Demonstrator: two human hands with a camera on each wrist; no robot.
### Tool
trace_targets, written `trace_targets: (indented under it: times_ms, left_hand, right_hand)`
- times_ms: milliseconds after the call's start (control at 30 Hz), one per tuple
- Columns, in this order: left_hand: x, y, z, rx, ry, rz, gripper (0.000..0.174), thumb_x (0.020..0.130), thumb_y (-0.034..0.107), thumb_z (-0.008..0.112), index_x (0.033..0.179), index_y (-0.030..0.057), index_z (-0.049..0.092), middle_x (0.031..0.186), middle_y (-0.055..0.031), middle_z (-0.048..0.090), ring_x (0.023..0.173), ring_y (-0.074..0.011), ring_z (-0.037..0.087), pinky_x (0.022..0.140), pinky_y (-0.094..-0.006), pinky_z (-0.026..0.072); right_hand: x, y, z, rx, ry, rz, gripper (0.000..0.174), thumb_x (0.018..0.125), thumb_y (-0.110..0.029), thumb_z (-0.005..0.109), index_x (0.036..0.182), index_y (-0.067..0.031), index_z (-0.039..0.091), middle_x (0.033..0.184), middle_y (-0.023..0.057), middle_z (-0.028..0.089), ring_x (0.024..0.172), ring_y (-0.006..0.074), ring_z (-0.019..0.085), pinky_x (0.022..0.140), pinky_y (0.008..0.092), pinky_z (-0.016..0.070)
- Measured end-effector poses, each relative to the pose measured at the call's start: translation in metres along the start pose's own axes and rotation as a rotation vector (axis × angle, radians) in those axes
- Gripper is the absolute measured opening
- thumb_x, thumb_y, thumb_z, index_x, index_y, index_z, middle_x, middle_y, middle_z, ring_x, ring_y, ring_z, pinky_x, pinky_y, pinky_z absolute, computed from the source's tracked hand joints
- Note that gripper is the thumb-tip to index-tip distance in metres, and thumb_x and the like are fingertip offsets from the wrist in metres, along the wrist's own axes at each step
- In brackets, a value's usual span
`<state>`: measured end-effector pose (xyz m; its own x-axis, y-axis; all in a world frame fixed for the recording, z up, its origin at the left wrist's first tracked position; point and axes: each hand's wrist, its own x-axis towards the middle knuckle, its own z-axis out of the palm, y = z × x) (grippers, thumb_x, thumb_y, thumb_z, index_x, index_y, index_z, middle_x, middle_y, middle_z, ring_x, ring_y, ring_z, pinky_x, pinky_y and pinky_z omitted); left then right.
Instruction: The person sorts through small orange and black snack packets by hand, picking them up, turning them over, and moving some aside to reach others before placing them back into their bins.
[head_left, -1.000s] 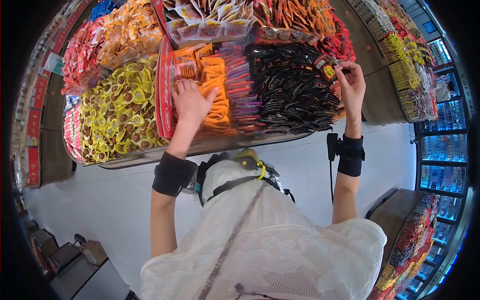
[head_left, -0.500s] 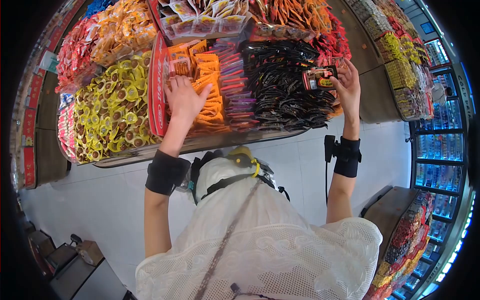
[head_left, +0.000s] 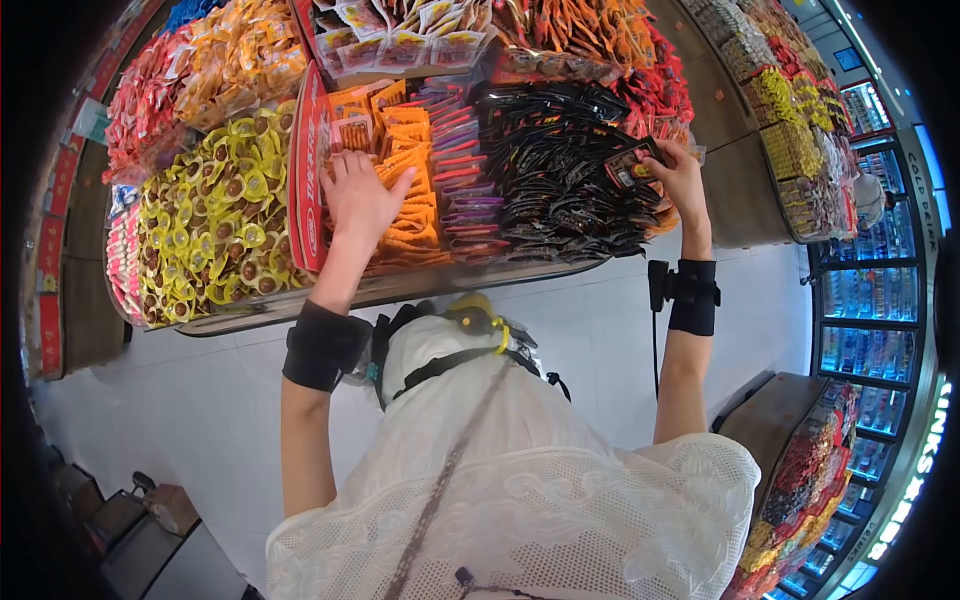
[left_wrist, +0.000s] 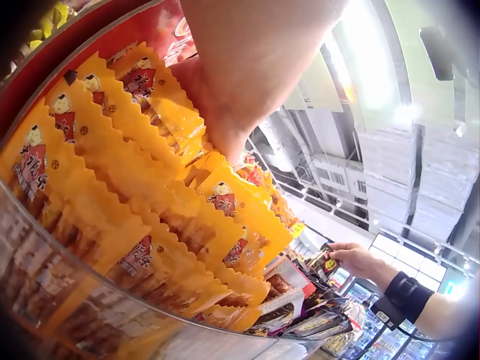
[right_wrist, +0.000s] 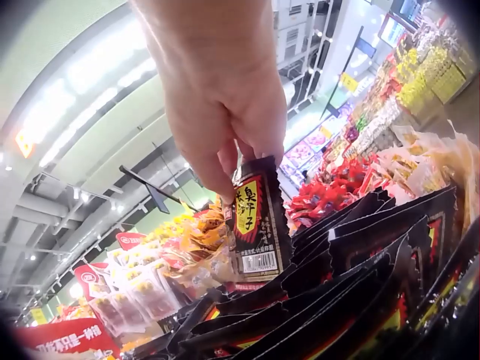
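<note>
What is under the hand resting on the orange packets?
Under the left hand lie orange snack packets, stacked in rows. Those around it show a cartoon figure; the ones beneath the palm are covered. The right hand pinches a black packet.

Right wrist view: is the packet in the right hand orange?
No, the right hand pinches a black packet with a yellow label.

I can read "COLD DRINK" on the fridge sign (head_left: 927,205). Lower down, a lit sign (head_left: 925,440) shows the letters "NKS". The black packet (right_wrist: 255,225) has a yellow label that says "臭干子", with a barcode under it. The white words on the red board (head_left: 309,170) are too blurry for me.
</note>
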<state>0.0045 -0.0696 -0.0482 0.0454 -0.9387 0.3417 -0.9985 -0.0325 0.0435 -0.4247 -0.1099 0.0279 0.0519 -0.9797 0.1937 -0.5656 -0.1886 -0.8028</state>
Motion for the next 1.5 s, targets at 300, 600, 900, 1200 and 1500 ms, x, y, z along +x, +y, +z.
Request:
trace_targets:
  times_ms: [300, 600, 900, 1200, 1500]
  left_hand:
    - [0.0, 0.0, 0.003, 0.015, 0.034, 0.012, 0.074, 0.078, 0.062, 0.046, 0.105, -0.0063, 0.053, 0.112, -0.0212, 0.051, 0.109, -0.0319, 0.044, 0.092, -0.0474, 0.032]
    - [0.0, -0.001, 0.001, -0.01, 0.033, 0.008, 0.07, 0.078, 0.061, 0.048, 0.104, -0.0047, 0.054, 0.111, -0.02, 0.051, 0.109, -0.0314, 0.043, 0.092, -0.0468, 0.0318]
    - [-0.001, -0.001, 0.002, 0.006, 0.076, 0.031, 0.07, 0.078, 0.06, 0.048, 0.103, -0.0044, 0.055, 0.108, -0.0191, 0.053, 0.107, -0.0312, 0.044, 0.092, -0.0462, 0.0314]
    - [0.0, -0.001, 0.002, 0.012, 0.042, 0.015, 0.071, 0.078, 0.061, 0.047, 0.104, -0.0051, 0.054, 0.11, -0.0198, 0.053, 0.108, -0.0307, 0.045, 0.089, -0.0461, 0.0339]
    - [0.0, 0.0, 0.001, 0.013, 0.038, 0.015, 0.072, 0.078, 0.061, 0.047, 0.104, -0.0051, 0.054, 0.111, -0.0199, 0.053, 0.108, -0.0304, 0.045, 0.089, -0.0451, 0.0343]
  right_hand:
    - [0.008, 0.0, -0.012, -0.155, 0.07, -0.074, 0.022, 0.076, -0.005, 0.065, 0.097, 0.0003, 0.062, 0.083, 0.0011, 0.065, 0.075, 0.0073, 0.056, 0.069, 0.0226, 0.0441]
    - [0.06, -0.004, 0.002, 0.03, -0.111, -0.082, 0.019, 0.08, -0.003, 0.062, 0.1, -0.0009, 0.061, 0.083, -0.0015, 0.064, 0.073, 0.0043, 0.053, 0.067, 0.021, 0.0423]
    - [0.067, 0.026, -0.004, -0.02, -0.208, -0.035, 0.018, 0.081, 0.0, 0.06, 0.098, 0.0001, 0.062, 0.086, -0.0006, 0.064, 0.078, 0.0054, 0.055, 0.071, 0.0214, 0.0434]
    - [0.068, 0.057, -0.03, -0.078, -0.255, -0.084, 0.015, 0.082, 0.0, 0.058, 0.096, 0.0026, 0.061, 0.088, 0.0053, 0.066, 0.082, 0.0112, 0.06, 0.077, 0.0246, 0.0458]
    - [0.066, 0.035, -0.014, -0.429, -0.232, -0.159, 0.024, 0.077, -0.006, 0.063, 0.099, 0.0026, 0.059, 0.082, 0.0113, 0.065, 0.074, 0.0145, 0.058, 0.07, 0.029, 0.0445]
